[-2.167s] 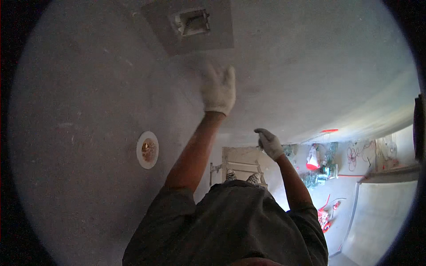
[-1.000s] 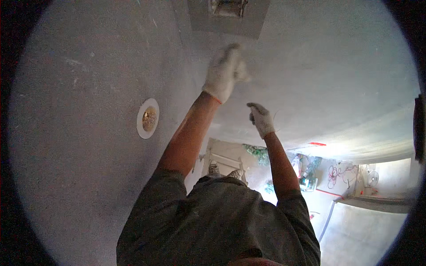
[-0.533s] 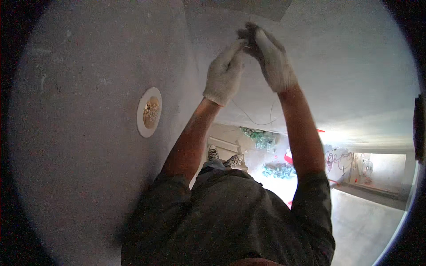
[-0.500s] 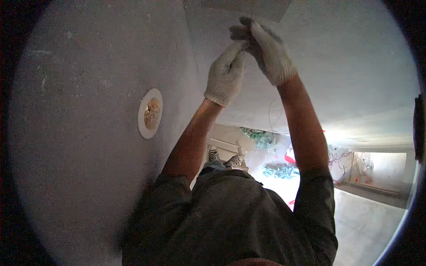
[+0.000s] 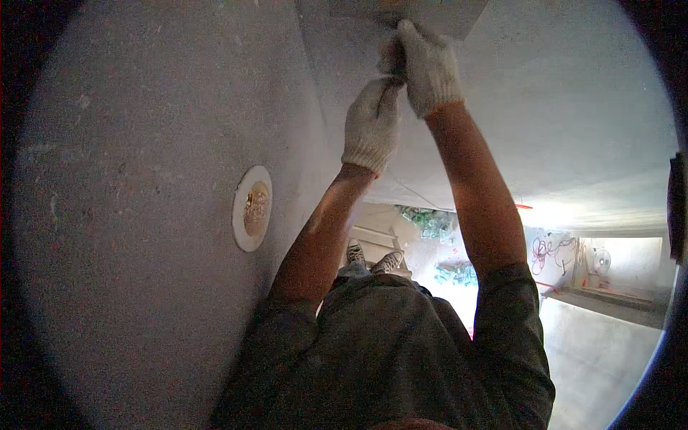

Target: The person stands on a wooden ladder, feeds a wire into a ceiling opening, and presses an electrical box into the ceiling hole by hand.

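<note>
Both my hands wear pale knitted gloves with darkened fingers and are raised near the top of the view. My left hand (image 5: 370,123) has its fingertips pinched on something small I cannot make out, close below my right hand (image 5: 426,66), whose fingers are bent in around something hidden. They are just below a darker grey square patch (image 5: 444,16) on the plastered surface, cut off by the upper edge. A thin wire (image 5: 405,186) dangles behind my forearms. A white round ring (image 5: 241,219) around a rough recess sits in the left surface, left of my left forearm.
My sneakered feet (image 5: 384,264) stand on a pale step platform (image 5: 370,236) below. Further down lie green crumpled material (image 5: 430,221), red cable loops (image 5: 541,254) and a red strip (image 5: 525,206). A white fan (image 5: 600,261) stands in a bright recess at right.
My right hand has risen from low on the right to join my left near the square patch, then both shifted slightly higher. The dangling wire shows in the later frames.
</note>
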`<state>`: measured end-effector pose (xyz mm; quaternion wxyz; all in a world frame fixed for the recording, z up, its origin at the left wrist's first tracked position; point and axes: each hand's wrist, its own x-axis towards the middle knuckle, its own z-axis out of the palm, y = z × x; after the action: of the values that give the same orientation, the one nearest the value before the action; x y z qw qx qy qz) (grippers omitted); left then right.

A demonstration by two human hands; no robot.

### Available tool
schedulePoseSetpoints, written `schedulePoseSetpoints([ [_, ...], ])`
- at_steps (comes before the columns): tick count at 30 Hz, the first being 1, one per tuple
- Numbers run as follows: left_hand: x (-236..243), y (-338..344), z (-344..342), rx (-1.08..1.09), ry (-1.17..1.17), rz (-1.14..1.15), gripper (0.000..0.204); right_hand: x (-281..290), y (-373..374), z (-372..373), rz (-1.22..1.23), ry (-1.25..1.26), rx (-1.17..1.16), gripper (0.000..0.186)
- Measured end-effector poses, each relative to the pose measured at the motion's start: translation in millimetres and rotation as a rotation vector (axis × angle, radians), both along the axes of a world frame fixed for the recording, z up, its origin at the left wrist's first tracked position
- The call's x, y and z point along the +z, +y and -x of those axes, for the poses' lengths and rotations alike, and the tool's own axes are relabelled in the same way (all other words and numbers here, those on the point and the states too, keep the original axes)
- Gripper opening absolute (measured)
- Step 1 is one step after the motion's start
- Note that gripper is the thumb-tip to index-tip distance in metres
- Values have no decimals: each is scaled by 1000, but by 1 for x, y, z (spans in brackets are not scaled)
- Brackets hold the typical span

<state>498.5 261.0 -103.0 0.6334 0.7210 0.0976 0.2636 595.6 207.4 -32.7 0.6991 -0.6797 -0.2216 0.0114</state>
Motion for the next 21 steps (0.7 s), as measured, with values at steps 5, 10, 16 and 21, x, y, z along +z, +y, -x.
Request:
schedulePoseSetpoints([
  [5,4,9,-7,36,7,-46,25,3,4,5,-87,9,-19,24],
  [10,53,19,0,-156,268,-24,20,16,1,9,-19,-1,-44,26],
  [16,109,24,-9,73,-185,-78,23,6,-7,15,-123,75,32,27],
  [21,159,20,-68,-98,3,21,25,-22,-30,14,286,-415,-71,29],
])
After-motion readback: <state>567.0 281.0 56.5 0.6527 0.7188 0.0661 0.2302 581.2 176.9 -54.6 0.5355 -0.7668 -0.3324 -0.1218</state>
